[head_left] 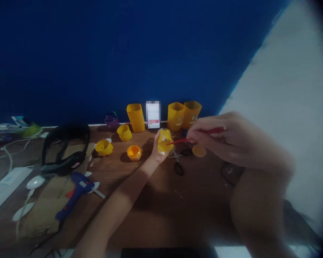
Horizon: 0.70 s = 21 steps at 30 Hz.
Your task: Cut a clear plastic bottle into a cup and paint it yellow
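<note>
My left hand (157,152) is wrapped round a clear plastic cup (165,139) partly coated in yellow paint, its wide rim toward me. In my right hand (204,134) is a thin red paintbrush (181,140), pinched between thumb and fingers. Its tip meets the cup's yellow side. An open jar of orange-yellow paint (134,153) stands left of my left wrist. Just beyond the cup, a pair of scissors (179,167) with dark handles lies on the table. The round jar lid (199,151) rests below my right hand.
Yellow containers (136,118), two with smiley faces (176,117), line the blue wall beside a lit phone (153,114). Two small yellow pots (124,133) stand left of them. Further left are a purple cup (111,121), black headgear (66,148), a blue glue gun (78,193) and cardboard (47,206).
</note>
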{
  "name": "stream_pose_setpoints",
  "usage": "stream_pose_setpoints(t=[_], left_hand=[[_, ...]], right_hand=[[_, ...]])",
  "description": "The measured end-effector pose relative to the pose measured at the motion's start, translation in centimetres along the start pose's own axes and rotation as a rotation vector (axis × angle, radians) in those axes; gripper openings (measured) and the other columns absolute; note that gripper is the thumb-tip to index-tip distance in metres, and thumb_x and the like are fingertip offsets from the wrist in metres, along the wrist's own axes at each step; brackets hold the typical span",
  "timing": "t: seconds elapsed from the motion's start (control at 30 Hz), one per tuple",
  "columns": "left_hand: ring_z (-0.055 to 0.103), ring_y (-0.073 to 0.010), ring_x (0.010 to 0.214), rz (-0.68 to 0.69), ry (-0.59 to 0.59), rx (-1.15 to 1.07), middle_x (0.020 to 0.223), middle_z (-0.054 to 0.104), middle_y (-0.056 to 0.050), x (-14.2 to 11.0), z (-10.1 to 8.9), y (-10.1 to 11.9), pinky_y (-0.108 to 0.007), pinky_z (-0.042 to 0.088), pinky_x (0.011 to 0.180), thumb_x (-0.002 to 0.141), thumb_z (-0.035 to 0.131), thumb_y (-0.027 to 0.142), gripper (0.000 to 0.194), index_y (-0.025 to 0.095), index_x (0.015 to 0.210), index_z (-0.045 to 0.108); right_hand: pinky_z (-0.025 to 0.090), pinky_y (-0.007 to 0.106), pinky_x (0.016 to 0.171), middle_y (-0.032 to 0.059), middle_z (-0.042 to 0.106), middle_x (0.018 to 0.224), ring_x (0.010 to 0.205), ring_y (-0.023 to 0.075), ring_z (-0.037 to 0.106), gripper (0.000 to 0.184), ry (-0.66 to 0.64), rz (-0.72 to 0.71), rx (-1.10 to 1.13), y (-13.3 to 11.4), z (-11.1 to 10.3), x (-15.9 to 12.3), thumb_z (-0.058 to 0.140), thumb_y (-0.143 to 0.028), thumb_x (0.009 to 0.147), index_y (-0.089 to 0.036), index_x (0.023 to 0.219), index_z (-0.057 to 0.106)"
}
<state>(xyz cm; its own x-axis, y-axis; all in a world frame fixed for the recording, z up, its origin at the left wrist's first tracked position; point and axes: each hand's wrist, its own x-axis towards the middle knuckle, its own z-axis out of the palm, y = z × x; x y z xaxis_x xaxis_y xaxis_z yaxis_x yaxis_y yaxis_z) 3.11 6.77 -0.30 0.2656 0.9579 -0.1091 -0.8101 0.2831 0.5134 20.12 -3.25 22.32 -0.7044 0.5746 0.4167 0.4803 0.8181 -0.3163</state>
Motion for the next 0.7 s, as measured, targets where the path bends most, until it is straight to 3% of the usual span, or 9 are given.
stream_pose_setpoints(t=[0.17,0.37,0.57,0.7], left_hand=[[0.066,-0.0135,0.066,-0.022,0.018,0.010,0.078,0.071,-0.002,-0.2,0.6,0.2,-0.023,0.053,0.060,0.091,0.055,0.048,0.032,0.018,0.096,0.066],[0.065,-0.0137,0.065,-0.038,0.004,0.020,0.080,0.071,-0.004,-0.2,0.2,0.3,-0.024,0.053,0.061,0.092,0.052,0.051,0.037,0.017,0.095,0.067],[0.068,-0.0164,0.078,-0.024,-0.029,0.015,0.088,0.073,-0.005,0.3,-0.4,-0.2,-0.028,0.055,0.075,0.091,0.056,0.048,0.036,0.017,0.106,0.068],[0.067,-0.0153,0.072,-0.055,-0.042,0.010,0.085,0.073,-0.005,0.2,-0.3,-0.1,-0.026,0.055,0.069,0.091,0.055,0.049,0.039,0.015,0.103,0.069]], right_hand=[[0.033,0.023,0.056,-0.0036,0.054,0.066,0.057,0.0066,0.043,0.021,-0.071,-0.040,0.046,0.1,0.2,0.2,0.049,-0.024,0.097,-0.018,0.078,0.057],[0.032,0.024,0.054,-0.0040,0.051,0.063,0.054,0.0061,0.039,0.022,0.021,-0.027,0.013,-0.2,0.1,0.1,0.051,-0.022,0.097,-0.017,0.076,0.055],[0.031,0.026,0.056,-0.0019,0.054,0.065,0.057,0.0082,0.043,0.027,-0.057,-0.040,0.019,-0.3,0.4,0.3,0.046,-0.026,0.099,-0.018,0.075,0.056],[0.031,0.026,0.055,-0.0028,0.049,0.063,0.054,0.0078,0.040,0.028,-0.019,-0.033,0.006,-0.2,0.2,0.1,0.046,-0.026,0.099,-0.018,0.073,0.054]])
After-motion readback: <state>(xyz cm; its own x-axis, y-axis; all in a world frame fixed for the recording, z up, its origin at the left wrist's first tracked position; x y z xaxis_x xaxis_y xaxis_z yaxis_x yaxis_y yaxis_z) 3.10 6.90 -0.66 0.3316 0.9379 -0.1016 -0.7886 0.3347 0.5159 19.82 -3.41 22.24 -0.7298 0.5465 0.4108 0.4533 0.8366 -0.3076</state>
